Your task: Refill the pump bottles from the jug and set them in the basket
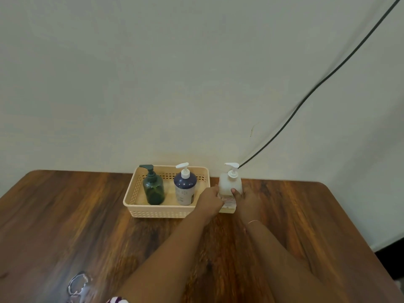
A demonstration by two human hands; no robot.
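**Both hands on the white bottle at the table's far edge**

A dark brown wooden table with rounded corners fills the lower half of the view and meets a plain off-white wall along its far edge. A thin black cable runs diagonally down the wall from the upper right and ends behind the bottle standing outside the basket.

A cream rectangular plastic basket with perforated sides sits at the middle of the far edge, close to the wall. Inside it stand two upright bottles: a dark green translucent pump bottle with a dark pump head toward the basket's left end, and a navy-and-white pump bottle with a white pump head toward its right end.

Just beside the basket's right wall, on the table, stands a white squarish pump bottle with a white pump head and a red-printed label, upright and near the far edge.

The left hand reaches along the basket's right end and its fingertips touch the white bottle's left side. The right hand is wrapped around the bottle's right side, thumb laid across the front. Together they clasp the bottle between them. A thin bracelet circles the right wrist.

Near the front left edge lies a small clear puddle of liquid.
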